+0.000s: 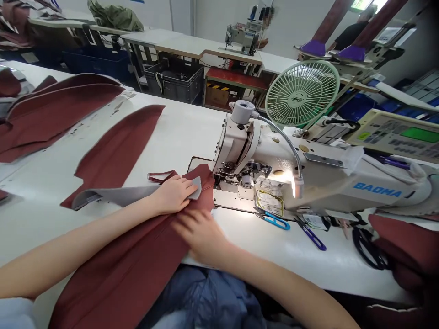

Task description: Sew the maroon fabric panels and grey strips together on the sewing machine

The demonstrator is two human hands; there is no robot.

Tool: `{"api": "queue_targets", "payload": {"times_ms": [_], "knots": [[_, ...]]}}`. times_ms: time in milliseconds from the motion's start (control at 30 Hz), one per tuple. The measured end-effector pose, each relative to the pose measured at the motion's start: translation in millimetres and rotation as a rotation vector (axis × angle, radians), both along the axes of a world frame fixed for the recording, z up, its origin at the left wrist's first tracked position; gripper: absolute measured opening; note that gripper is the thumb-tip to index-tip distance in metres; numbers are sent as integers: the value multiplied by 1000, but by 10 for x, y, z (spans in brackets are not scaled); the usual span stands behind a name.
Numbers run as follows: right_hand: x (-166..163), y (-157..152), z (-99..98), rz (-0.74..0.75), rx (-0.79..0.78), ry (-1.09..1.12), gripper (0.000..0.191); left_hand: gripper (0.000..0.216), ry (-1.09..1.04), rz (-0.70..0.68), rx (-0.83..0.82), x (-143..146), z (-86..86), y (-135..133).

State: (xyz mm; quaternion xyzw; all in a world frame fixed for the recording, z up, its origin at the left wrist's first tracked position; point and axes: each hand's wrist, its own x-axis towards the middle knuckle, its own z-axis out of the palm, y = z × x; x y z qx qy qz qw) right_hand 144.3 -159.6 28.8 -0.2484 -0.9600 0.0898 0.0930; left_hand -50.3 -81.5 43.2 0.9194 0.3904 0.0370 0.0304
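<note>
My left hand point(174, 194) lies with its fingers stretched out on a grey-backed strip point(126, 195), pressing it onto maroon fabric point(144, 265). The fabric's far end reaches the sewing machine point(236, 155), close to the needle area, where detail is hard to make out. Smeared by motion, my right hand point(202, 235) is over the same fabric, nearer my body, its fingers extended and apart. A narrow maroon loop point(161, 176) sticks out beyond my left hand. The fabric's near end hangs down toward my lap.
Blue thread snips point(276, 221), purple snips point(313, 235) and a small tin point(270, 203) lie right of the needle area. Black scissors point(368, 249) are farther right. More maroon panels point(120, 144) lie on the left. A green fan point(302, 93) stands behind the machine.
</note>
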Motion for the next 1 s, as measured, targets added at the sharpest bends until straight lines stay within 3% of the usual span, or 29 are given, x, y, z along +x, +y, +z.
{"api": "queue_targets", "payload": {"times_ms": [67, 167, 300, 567, 1000], "knots": [[186, 203, -129, -136, 32, -3, 50, 35, -124, 37, 16, -16, -73, -18], [243, 320, -275, -160, 85, 19, 43, 41, -253, -27, 4, 37, -148, -71], [152, 272, -320, -150, 114, 2, 23, 49, -121, -195, -22, 245, -155, -49], [205, 151, -217, -100, 221, 17, 40, 49, -17, -11, 89, 370, -226, 51], [245, 147, -343, -121, 278, 72, 41, 59, -30, -188, -55, 241, -183, 222]]}}
